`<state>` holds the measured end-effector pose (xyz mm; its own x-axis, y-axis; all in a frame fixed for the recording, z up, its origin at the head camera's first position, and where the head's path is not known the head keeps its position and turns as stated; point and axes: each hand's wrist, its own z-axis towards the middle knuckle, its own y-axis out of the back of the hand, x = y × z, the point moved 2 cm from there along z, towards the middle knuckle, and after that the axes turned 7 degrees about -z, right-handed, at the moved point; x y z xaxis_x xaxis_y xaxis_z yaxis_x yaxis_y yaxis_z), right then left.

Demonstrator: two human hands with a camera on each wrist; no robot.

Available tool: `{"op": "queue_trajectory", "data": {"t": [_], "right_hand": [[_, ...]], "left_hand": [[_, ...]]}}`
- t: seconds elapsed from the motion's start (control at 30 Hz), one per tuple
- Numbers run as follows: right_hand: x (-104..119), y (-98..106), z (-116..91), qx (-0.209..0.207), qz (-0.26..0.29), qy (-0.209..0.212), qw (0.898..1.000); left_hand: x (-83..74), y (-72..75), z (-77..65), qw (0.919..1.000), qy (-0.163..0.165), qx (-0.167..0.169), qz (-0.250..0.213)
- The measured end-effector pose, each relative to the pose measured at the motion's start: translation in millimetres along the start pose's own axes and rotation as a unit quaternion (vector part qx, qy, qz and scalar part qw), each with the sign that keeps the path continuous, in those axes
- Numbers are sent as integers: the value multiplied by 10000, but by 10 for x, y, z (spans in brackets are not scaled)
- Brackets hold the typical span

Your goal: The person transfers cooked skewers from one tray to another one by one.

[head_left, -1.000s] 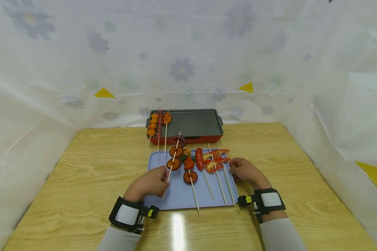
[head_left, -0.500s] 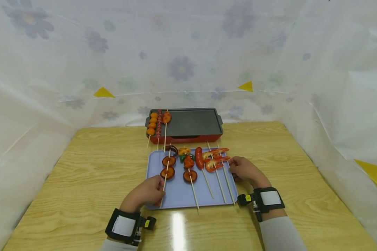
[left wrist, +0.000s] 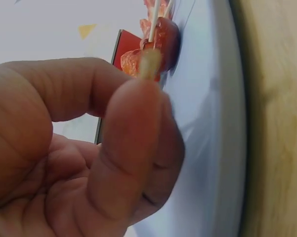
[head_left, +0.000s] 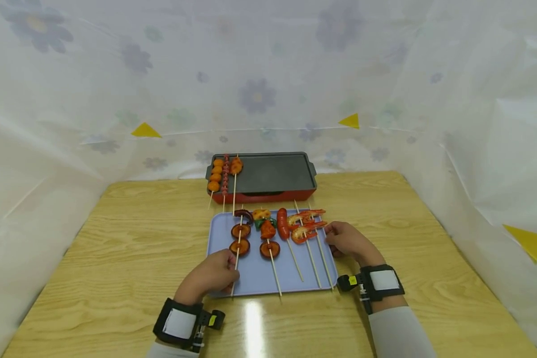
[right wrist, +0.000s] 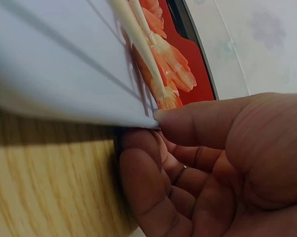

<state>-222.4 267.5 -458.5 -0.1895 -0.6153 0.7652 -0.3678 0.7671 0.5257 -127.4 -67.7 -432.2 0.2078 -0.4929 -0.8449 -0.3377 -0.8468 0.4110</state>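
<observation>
My left hand (head_left: 215,273) pinches the stick of a mushroom skewer (head_left: 240,247), which carries two brown mushroom caps and a dark curled piece at its tip. The stick's end pokes out past the thumb (left wrist: 131,143) in the left wrist view. This skewer lies over the left part of a pale blue tray (head_left: 255,281). My right hand (head_left: 346,242) grips the tray's right edge, thumb on top and fingers curled beneath, as the right wrist view shows. On the tray also lie a mixed vegetable skewer (head_left: 268,229), a sausage skewer (head_left: 282,223) and two shrimp skewers (head_left: 306,231).
Behind the tray stands a red grill with a dark plate (head_left: 277,172). At its left end lie a skewer of orange balls (head_left: 214,175), a thin red meat skewer (head_left: 225,174) and another skewer (head_left: 236,165). A wooden table (head_left: 138,238) carries everything; patterned sheeting (head_left: 259,89) surrounds it.
My left hand has brought the mushroom skewer down and left, towards me, from high over the tray to the tray's left side. The right hand stays at the tray's edge.
</observation>
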Motion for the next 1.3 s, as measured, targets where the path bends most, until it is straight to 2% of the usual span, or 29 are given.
{"op": "queue_trajectory", "data": {"t": [0.3, 0.87, 0.97, 1.13, 1.3], "right_hand": [[-6, 2, 7, -32, -54, -7, 10000], [6, 2, 1, -106, -118, 17, 9999], [11, 2, -1, -109, -143, 28, 9998], [23, 3, -12, -91, -131, -4, 9999], [24, -1, -21, -94, -153, 1, 9998]], "left_hand": [[-24, -44, 36, 9997, -157, -145, 78], [-11, -28, 45, 9991, -58, -238, 360], [-15, -1, 51, 9979, -132, -483, 413], [-24, 42, 65, 9916, -568, -1109, 335], [-52, 80, 79, 9787, -1142, -1705, -1]]}}
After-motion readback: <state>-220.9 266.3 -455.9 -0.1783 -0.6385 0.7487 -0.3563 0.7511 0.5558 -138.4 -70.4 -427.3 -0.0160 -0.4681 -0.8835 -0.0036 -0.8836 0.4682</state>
